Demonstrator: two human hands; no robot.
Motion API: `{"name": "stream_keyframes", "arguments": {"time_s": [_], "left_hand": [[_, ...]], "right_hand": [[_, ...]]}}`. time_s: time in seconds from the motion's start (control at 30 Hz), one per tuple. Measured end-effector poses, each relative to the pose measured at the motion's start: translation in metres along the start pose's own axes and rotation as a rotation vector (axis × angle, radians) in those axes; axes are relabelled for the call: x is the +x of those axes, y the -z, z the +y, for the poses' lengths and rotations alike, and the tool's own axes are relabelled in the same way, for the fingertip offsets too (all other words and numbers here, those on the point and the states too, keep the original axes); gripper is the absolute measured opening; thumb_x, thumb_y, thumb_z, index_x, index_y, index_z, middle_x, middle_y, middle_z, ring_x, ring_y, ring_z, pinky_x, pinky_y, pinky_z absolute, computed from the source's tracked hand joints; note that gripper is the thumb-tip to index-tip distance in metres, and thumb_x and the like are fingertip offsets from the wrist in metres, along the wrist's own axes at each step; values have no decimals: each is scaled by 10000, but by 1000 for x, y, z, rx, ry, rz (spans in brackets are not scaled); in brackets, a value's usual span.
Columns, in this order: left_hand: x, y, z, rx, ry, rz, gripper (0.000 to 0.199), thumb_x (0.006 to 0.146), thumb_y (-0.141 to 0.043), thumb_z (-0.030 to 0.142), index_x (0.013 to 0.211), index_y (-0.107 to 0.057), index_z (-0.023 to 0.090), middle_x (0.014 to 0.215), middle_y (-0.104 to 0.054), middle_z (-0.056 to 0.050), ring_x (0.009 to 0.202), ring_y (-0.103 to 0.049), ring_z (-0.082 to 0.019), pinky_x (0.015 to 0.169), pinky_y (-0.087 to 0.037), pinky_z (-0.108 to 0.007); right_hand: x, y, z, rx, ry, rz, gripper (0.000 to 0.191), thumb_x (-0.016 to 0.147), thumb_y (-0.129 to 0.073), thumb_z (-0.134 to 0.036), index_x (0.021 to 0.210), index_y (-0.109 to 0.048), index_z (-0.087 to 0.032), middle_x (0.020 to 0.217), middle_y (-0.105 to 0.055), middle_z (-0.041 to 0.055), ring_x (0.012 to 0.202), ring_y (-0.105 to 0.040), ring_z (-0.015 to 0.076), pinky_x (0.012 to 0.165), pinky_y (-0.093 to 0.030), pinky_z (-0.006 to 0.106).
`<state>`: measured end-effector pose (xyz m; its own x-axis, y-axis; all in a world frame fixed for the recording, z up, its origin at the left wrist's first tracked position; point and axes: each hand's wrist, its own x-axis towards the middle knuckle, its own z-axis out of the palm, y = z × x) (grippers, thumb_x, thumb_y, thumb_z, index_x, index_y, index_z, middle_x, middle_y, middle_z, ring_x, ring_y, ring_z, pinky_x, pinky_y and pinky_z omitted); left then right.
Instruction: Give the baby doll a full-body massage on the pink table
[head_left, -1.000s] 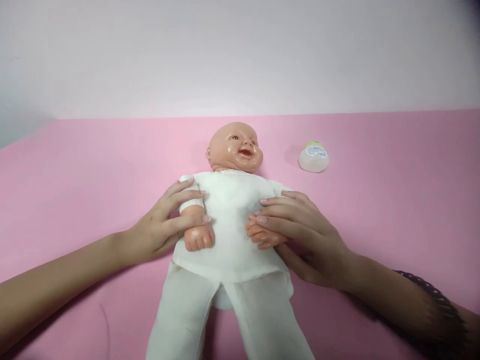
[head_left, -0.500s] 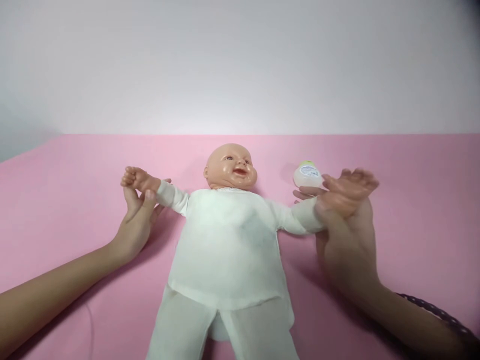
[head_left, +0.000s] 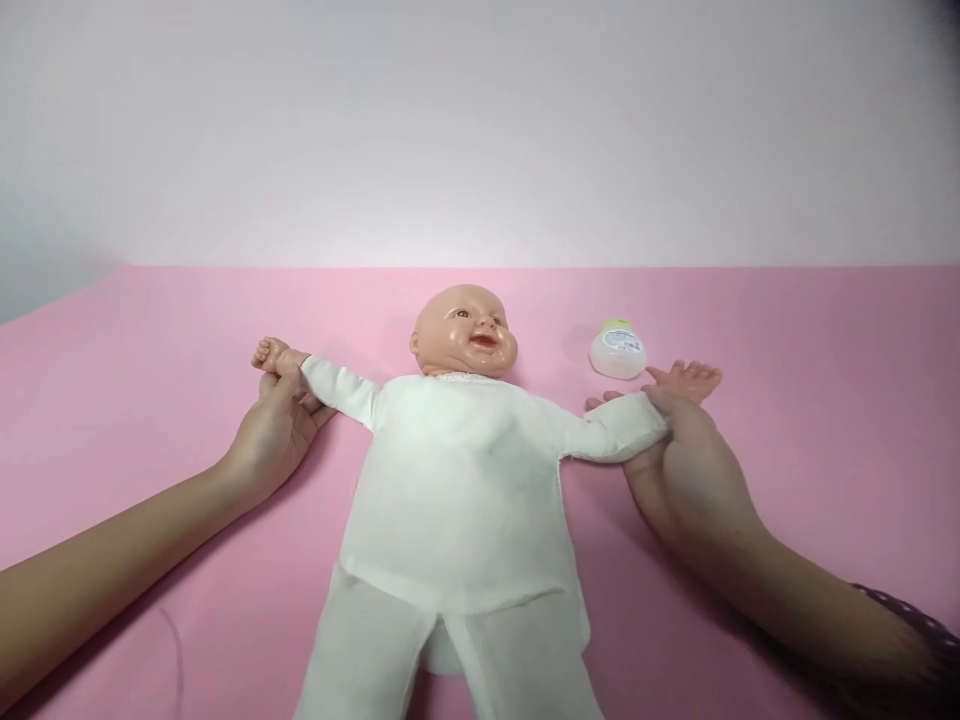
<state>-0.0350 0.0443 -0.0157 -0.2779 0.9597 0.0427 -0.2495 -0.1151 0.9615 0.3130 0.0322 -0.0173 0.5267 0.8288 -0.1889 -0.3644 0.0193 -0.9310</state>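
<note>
Bald, hard-plastic baby doll in white cloth [head_left: 461,490] supine on pink tabletop [head_left: 810,420]; left hand [head_left: 274,440] and right hand [head_left: 697,470] clasp its outstretched arms; uneven pull could twist it.

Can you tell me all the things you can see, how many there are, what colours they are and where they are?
Bald plastic baby doll: one, peach, on its back in the middle, arms spread
Cloth top: one, white, on the doll
Cloth trousers: one pair, white, on the doll's legs
Small rounded plastic bottle: one, cloudy clear with green top and pale label, right of the doll's head
Smooth flat surface: one, pink, under the doll
Plain wall: one, pale grey, behind
Dotted cloth sleeve: one, dark, lower right
Left hand: one, bare, fingers round the doll's wrist
Right hand: one, bare, holding the doll's other arm
</note>
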Motion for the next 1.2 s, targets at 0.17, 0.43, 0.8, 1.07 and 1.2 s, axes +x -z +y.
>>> {"name": "stream_keyframes", "arguments": {"time_s": [0.17,0.43,0.8,1.07,1.2], "left_hand": [[-10,12,-10,262,-313,-208,435,1070,-534,400,1454,-334,442,1536,-478,-39,1388,-561,-213,1083,-576,-465],[-33,9,-5,875,-1155,-788,514,967,-546,1,1421,-560,241,1523,-518,-161,1539,-396,-322,1255,-368,-622],[-31,8,-7,850,-1128,-772,529,979,-529,13,1463,-508,228,1484,-524,-172,1494,-448,-295,1264,-344,-641],[-28,11,-12,506,-675,-463,478,1084,-507,257,1505,-340,409,1569,-478,-84,1477,-497,-256,1215,-434,-593],[-8,17,-12,290,-278,-188,353,1099,-471,430,1427,-344,399,1559,-508,-33,1464,-512,-249,1142,-532,-516]], "right_hand": [[-11,9,7,-227,505,-287,404,918,-691,-319,1311,-600,-300,1138,-725,40,1115,-703,246,1040,-585,508],[-28,16,9,-712,1341,-1015,517,906,-673,-135,1409,-566,-181,1361,-625,123,1322,-572,254,1193,-397,436],[-26,15,10,-708,1350,-1001,547,918,-661,-148,1445,-525,-197,1340,-651,129,1302,-600,272,1160,-434,463],[-32,12,9,-300,963,-590,534,857,-739,-156,1309,-562,-379,1395,-608,15,1167,-711,273,1066,-562,544],[-21,2,0,-86,483,-216,495,858,-698,-238,1293,-478,-325,1284,-661,45,1089,-734,264,1046,-578,588]]}}
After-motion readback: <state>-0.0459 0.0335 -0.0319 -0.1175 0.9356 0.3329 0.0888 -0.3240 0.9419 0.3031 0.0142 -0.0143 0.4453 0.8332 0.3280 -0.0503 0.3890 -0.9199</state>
